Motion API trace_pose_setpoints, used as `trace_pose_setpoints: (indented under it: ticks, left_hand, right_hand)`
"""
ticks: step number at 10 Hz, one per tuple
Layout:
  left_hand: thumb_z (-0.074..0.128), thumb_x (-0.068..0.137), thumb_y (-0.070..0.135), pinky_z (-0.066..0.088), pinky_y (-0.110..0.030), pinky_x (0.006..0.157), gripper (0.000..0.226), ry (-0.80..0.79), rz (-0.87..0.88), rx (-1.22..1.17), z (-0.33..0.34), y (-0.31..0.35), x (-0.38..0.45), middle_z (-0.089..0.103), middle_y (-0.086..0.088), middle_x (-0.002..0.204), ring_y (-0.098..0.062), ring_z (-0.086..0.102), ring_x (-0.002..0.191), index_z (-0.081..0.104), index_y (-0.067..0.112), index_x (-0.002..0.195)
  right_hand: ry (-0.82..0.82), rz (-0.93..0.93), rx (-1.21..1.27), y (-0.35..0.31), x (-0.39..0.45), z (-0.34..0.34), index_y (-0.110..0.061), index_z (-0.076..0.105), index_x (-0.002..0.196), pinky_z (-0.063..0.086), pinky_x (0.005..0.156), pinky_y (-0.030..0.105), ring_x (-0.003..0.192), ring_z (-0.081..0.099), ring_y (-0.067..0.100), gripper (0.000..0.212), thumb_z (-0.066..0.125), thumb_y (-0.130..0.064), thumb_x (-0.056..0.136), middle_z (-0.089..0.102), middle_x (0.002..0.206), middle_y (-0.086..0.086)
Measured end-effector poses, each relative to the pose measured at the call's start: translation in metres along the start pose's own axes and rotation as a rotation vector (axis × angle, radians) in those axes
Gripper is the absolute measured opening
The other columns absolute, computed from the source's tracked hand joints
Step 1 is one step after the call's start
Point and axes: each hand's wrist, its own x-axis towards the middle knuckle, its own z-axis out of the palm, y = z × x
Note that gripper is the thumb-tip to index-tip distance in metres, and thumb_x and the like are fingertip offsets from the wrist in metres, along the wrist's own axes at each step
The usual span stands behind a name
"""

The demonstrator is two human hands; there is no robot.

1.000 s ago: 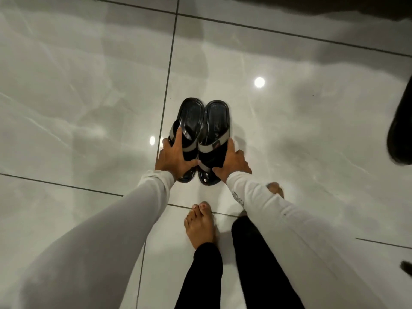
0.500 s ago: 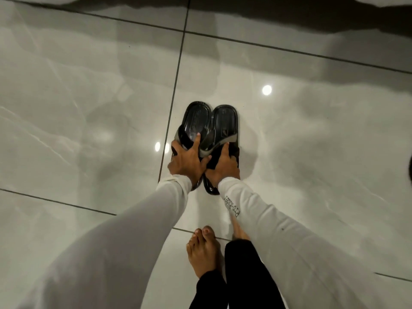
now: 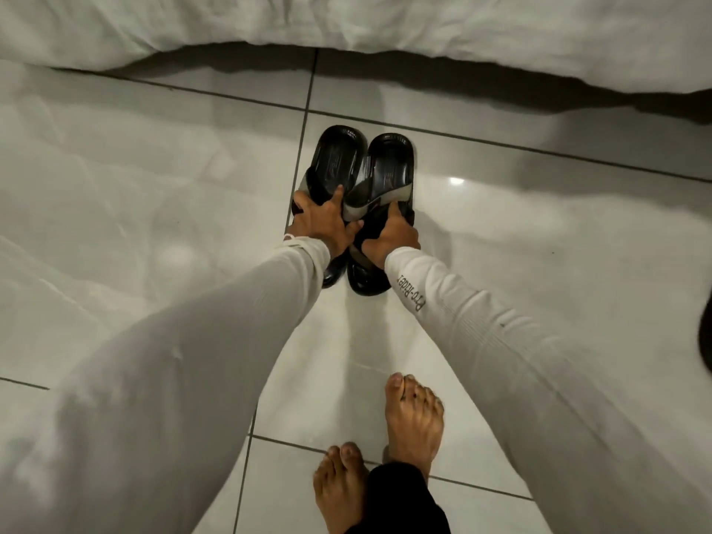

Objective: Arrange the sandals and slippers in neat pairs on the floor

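Black sandals point(image 3: 379, 179) with grey straps, glossy white tiled floor point(image 3: 135, 194), white sleeves point(image 3: 462, 294).

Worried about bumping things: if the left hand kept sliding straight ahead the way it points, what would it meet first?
Beyond the black rubber sandal it grips, the left hand would probably first meet the white bedding edge overhanging the glossy grey tiled floor; depth is unclear.

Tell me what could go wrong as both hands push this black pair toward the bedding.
1. The left slide sandal seems to overlap the right slide sandal at the inner edge; releasing now may leave the pair skewed.
2. The white bedding hangs just beyond the heels; pushing further could tuck them underneath.
3. The left hand and right hand press on glossy floor tiles; a sandal could skid.
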Motion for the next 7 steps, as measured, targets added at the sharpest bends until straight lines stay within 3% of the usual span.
trace_pose_setpoints:
  ticks: [3,4,5,7]
  left_hand:
    - [0.058,0.084,0.061,0.047,-0.057,0.1,0.082,0.034,-0.005,0.05,-0.012,0.0,-0.019,0.025,-0.019,0.148,-0.049,0.056,0.116,0.021,0.036,0.153]
    - [0.054,0.085,0.063,0.045,-0.06,0.099,0.082,0.084,0.039,0.123,-0.015,-0.004,-0.045,0.028,-0.019,0.15,-0.048,0.055,0.117,0.019,0.033,0.153]
    - [0.044,0.087,0.066,0.04,-0.06,0.103,0.082,0.102,0.094,0.214,-0.028,-0.008,-0.079,0.028,-0.019,0.153,-0.045,0.046,0.129,0.017,0.03,0.155]
    - [0.033,0.089,0.069,0.024,-0.06,0.114,0.081,0.283,0.379,0.448,-0.093,0.001,-0.161,0.011,-0.019,0.165,-0.036,0.017,0.151,0.013,0.03,0.158]
  right_hand:
    - [-0.005,-0.028,-0.017,0.007,-0.02,-0.026,-0.024,0.027,0.149,0.05,0.099,0.043,0.118,0.057,0.037,0.083,0.07,-0.019,0.079,0.059,0.13,0.014]
    - [-0.006,-0.084,-0.162,0.021,-0.043,-0.05,-0.025,0.023,0.15,0.051,0.093,0.046,0.116,0.055,0.04,0.089,0.07,-0.018,0.075,0.053,0.128,0.016]
    - [-0.003,-0.119,-0.382,0.034,-0.071,-0.08,-0.026,0.012,0.155,0.042,0.103,0.05,0.13,0.043,0.039,0.093,0.067,-0.027,0.079,0.038,0.146,0.015]
    - [0.176,-0.21,-0.774,0.036,-0.151,-0.16,-0.026,0.006,0.155,0.018,0.118,0.053,0.151,0.008,0.035,0.086,0.058,-0.035,0.088,0.013,0.162,0.016]
